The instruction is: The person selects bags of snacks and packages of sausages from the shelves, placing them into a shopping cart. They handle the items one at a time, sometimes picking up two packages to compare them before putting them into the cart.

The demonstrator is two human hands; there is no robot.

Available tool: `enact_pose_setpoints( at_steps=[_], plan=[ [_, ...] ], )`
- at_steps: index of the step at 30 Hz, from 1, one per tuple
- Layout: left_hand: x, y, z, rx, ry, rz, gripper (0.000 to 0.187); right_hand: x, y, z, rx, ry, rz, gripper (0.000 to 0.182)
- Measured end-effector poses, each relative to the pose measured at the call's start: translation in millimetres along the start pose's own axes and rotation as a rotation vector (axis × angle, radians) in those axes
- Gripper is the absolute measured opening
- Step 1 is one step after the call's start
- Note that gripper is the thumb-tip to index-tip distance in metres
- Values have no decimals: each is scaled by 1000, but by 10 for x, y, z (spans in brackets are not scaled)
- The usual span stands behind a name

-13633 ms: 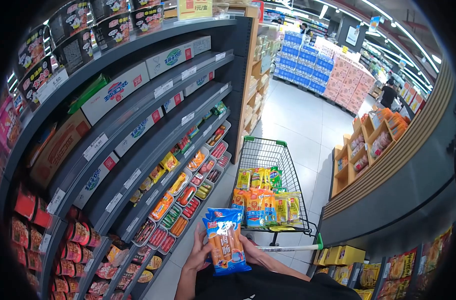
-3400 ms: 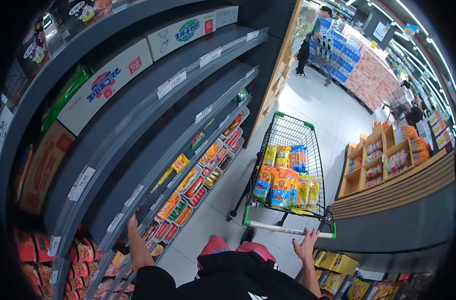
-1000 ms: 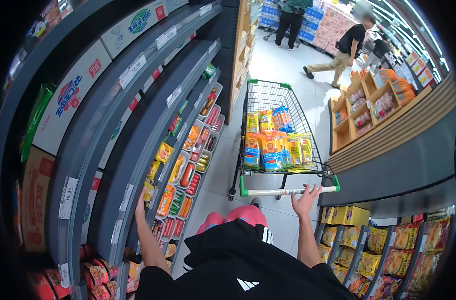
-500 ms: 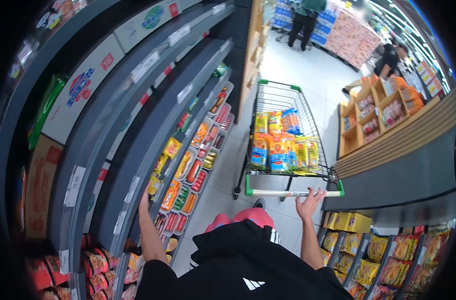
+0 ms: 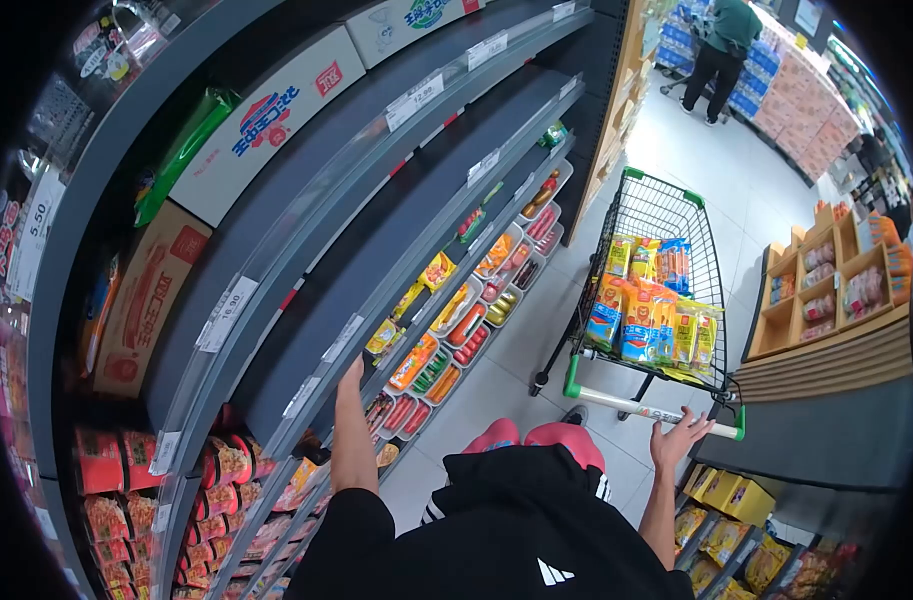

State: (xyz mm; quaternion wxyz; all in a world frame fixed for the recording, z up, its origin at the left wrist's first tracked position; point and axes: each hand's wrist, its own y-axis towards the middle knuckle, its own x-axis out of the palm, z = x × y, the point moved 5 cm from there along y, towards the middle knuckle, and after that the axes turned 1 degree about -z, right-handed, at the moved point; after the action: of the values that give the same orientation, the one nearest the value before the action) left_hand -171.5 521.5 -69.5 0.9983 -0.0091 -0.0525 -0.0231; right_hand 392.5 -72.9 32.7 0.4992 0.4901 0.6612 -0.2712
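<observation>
My left hand (image 5: pixel 351 373) reaches into the shelf unit at the edge of a grey shelf, beside yellow snack packets (image 5: pixel 383 336). The shelf edge hides its fingers, so a hold on anything cannot be made out. My right hand (image 5: pixel 678 441) has its fingers spread at the white handle (image 5: pixel 626 402) of a shopping cart, apparently resting against it without wrapping round. In the black wire cart (image 5: pixel 718 268) stand orange-and-blue bags (image 5: pixel 648 325) and yellow packets (image 5: pixel 693 335).
Trays of sausages (image 5: pixel 467 332) line the low shelf at left. Printed cartons (image 5: pixel 266 120) stand on the upper shelf. At right are a wooden display (image 5: pixel 766 335) and racks of yellow packs (image 5: pixel 721 540). Another person (image 5: pixel 726 50) stands at the far end of the aisle.
The view has swung left, so cart and shelves sit further right in the picture. My left hand stays at the shelf and my right stays at the cart handle, fingers spread.
</observation>
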Motion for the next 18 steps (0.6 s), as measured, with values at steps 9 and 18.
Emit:
enact_pose_setpoints(
  at_steps=[9, 18],
  plan=[
    [525, -484, 588, -328, -318, 133, 46, -22, 5, -5, -18, 25, -10, 71],
    [723, -843, 848, -567, -264, -81, 58, -79, -6, 12, -23, 43, -41, 73]
  ],
)
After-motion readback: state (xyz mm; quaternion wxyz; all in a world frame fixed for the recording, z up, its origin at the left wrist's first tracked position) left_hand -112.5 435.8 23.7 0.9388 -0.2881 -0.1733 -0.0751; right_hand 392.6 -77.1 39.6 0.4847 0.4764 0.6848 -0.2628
